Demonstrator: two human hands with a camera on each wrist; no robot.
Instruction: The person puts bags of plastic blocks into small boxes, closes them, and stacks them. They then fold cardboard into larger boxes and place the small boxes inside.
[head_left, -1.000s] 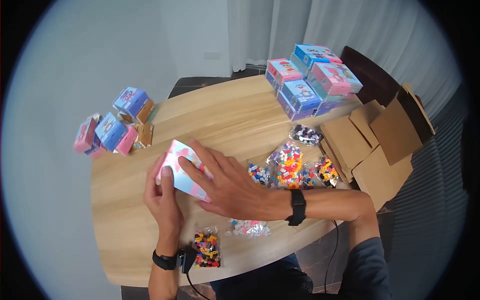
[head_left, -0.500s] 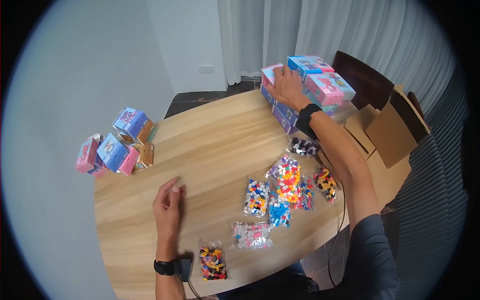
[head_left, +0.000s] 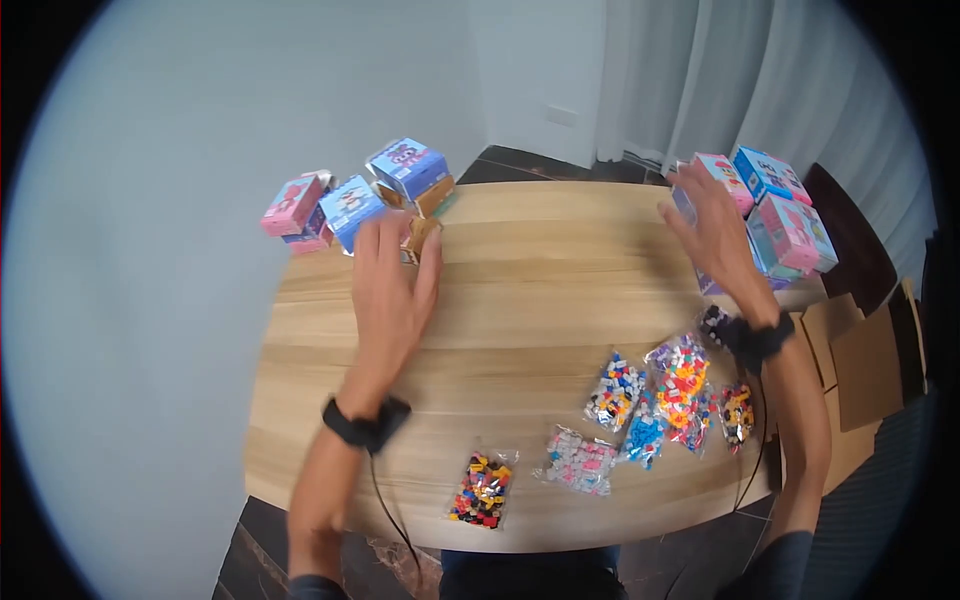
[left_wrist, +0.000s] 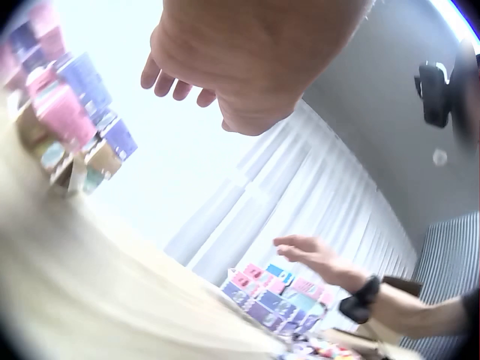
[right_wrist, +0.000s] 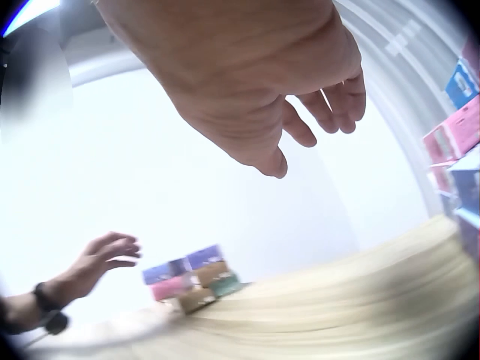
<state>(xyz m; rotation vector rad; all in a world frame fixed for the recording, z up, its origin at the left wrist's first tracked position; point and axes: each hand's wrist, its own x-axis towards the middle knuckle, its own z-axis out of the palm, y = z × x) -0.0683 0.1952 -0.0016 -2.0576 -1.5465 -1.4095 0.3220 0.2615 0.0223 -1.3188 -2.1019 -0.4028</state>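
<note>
My left hand (head_left: 390, 290) is raised at the near side of the left pile of small cartoon-print boxes. Its fingers are relaxed and hold nothing, and they overlap a brown box (head_left: 425, 236) in the head view. A blue box (head_left: 352, 208) and a purple-blue box (head_left: 408, 168) sit higher in that pile. My right hand (head_left: 715, 235), empty with loosely spread fingers, hovers at the left side of the right stack and partly hides it. A pink box (head_left: 728, 182) and a blue-topped box (head_left: 765, 172) show on top of that stack.
Several clear bags of coloured toy bricks (head_left: 682, 375) lie on the right half of the wooden table (head_left: 540, 300). Another brick bag (head_left: 483, 490) is by the front edge. An open cardboard box (head_left: 865, 370) stands at right, near a dark chair (head_left: 850, 235). Cables trail from both wrists.
The box both hands held has left them. My right hand reached to the right stack and has now come off it. My left hand has moved forward to the left pile. The head view has shifted.
</note>
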